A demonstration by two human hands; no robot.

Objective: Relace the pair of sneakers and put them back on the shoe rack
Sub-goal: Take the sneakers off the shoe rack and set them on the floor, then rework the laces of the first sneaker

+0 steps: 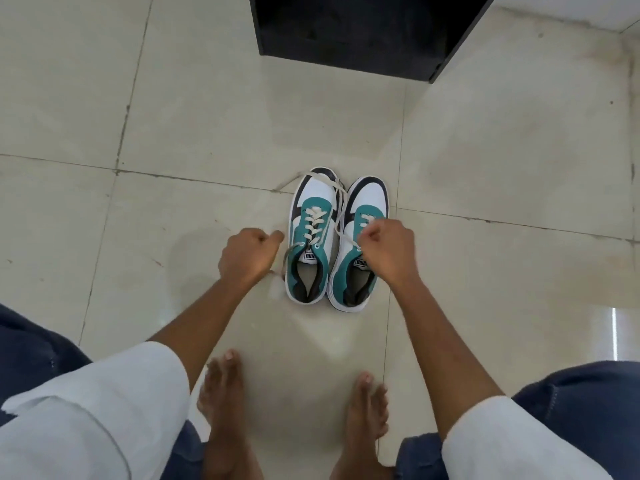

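Observation:
Two white, teal and black sneakers stand side by side on the tiled floor, toes pointing away from me. The left sneaker (pixel 311 202) is laced with a white lace, and its loose end drops beside the shoe near my left wrist. My left hand (pixel 247 254) is a closed fist just left of that shoe, with no lace visible in its fingers. My right hand (pixel 386 249) is over the tongue of the right sneaker (pixel 367 197), pinching the white lace (pixel 341 206). That lace runs up across the left sneaker's toe and onto the floor.
A black shoe rack (pixel 363 32) stands on the floor beyond the sneakers, at the top of the view. My bare feet (pixel 221 386) are planted close in front of the shoes, and my knees in blue jeans are at both lower corners.

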